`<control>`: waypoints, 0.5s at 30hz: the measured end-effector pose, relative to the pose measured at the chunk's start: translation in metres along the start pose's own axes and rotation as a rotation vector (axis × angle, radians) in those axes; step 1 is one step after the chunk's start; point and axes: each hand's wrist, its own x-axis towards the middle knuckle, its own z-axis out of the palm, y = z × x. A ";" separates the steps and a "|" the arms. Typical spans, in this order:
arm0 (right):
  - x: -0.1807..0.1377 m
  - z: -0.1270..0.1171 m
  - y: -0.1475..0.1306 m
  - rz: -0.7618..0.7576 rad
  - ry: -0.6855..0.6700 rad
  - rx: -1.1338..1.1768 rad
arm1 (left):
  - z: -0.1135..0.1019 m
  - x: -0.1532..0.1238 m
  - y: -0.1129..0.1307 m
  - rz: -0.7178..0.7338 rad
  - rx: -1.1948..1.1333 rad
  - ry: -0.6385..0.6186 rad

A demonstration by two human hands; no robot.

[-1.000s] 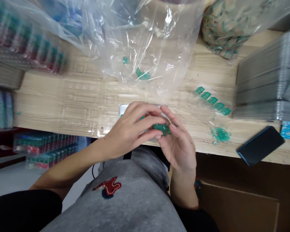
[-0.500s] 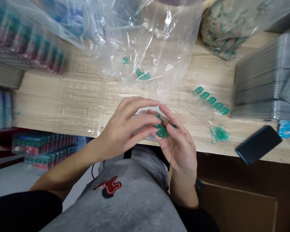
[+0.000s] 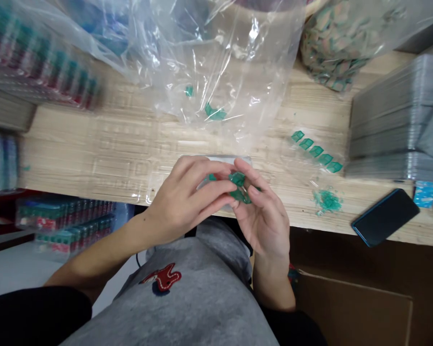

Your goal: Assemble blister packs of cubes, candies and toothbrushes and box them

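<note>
Soft, even light washes the wooden table [image 3: 94, 149], while white glare streaks the clear plastic bag [image 3: 220, 57]. Left of the bag, stacked packs [image 3: 39, 62] smear into blur. Below it, the left hand [image 3: 187, 197] and right hand [image 3: 265, 221], pinching green pieces [image 3: 239, 187], appear fairly sharp. Under the table, dimness.

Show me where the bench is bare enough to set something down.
Widest free patch: bench wood between the stacked packs and the left hand. A smaller one lies between the plastic bag and the grey stack. Crowded: right of the right hand, with row of green pieces, crumbs and phone.
</note>
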 end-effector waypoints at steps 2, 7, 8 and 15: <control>-0.002 0.002 0.000 -0.003 0.015 -0.003 | 0.003 -0.002 0.000 0.044 0.095 0.037; -0.006 0.004 -0.001 -0.026 -0.034 0.031 | 0.004 -0.003 0.000 0.149 0.095 0.027; -0.007 0.004 -0.001 -0.035 -0.043 0.033 | 0.005 -0.004 0.000 0.164 0.092 0.039; -0.012 0.010 0.000 -0.086 -0.069 0.031 | 0.013 -0.006 0.005 0.101 0.099 0.154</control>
